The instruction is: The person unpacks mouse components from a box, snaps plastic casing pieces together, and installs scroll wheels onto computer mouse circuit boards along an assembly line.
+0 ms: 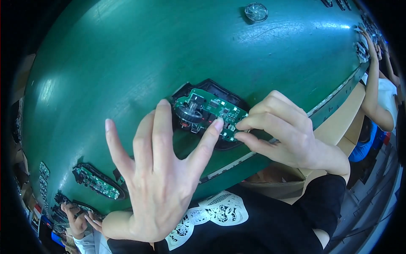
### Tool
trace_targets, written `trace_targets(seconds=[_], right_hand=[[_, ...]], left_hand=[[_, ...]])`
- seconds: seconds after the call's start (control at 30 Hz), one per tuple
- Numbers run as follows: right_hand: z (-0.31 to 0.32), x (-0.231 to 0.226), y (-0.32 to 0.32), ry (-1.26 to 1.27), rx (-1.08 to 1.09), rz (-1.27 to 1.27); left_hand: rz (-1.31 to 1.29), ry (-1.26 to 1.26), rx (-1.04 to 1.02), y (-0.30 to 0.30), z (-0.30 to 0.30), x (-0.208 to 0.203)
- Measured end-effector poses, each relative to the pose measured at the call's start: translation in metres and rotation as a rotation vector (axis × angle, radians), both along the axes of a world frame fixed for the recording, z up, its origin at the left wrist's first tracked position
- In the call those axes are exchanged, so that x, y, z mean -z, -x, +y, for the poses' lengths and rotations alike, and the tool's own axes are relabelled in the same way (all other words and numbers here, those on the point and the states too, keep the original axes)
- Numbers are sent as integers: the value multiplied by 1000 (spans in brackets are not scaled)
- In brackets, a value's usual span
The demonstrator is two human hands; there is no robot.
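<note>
A green circuit board (pixel 211 106) with a dark scroll wheel (pixel 189 113) lies over a black plastic shell (pixel 222 89), which looks like the base of a computer mouse. My right hand (pixel 287 133) pinches the board's right end between thumb and fingers. The fingers of my left hand (pixel 163 178) are spread wide. Its thumb tip rests on the board's near side, and its index fingertip is at the left end of the shell. What lies under the board is partly hidden.
On the green table (pixel 105 76) sits a round clear disc (pixel 256 12) at the far side. Another shell with a board (pixel 98 181) lies at the left. Co-workers' hands (pixel 78 218) show lower left and a co-worker's arm (pixel 374 84) at right. A cardboard box (pixel 338 135) stands beyond the near edge.
</note>
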State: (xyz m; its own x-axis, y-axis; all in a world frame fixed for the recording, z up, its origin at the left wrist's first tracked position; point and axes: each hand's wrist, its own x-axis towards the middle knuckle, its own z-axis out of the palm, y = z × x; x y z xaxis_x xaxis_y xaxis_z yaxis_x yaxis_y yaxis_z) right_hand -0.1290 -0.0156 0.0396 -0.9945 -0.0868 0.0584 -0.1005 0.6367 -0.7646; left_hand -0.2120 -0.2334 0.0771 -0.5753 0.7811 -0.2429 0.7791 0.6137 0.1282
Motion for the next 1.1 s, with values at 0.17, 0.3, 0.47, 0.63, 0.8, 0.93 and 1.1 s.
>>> trace_targets(seconds=[0.17, 0.3, 0.47, 0.63, 0.8, 0.93, 1.1], right_hand=[[-3, 0, 0, -24, 25, -15], [-6, -1, 1, -74, 51, 1], [-7, -3, 5, -83, 50, 11], [-3, 0, 8, -74, 36, 38], [2, -4, 6, -68, 35, -17], [12, -9, 9, -12, 18, -95], [21, -22, 18, 148, 74, -422]], left_hand=[[-2, -22, -5, -1, 4, 5], [30, -64, 0, -2, 6, 10], [47, -89, 2, -2, 6, 8], [65, -104, 1, -4, 9, 12], [68, -87, 31, -2, 11, 11], [68, -74, 48, 1, 13, 11], [56, -80, 43, 2, 12, 9]])
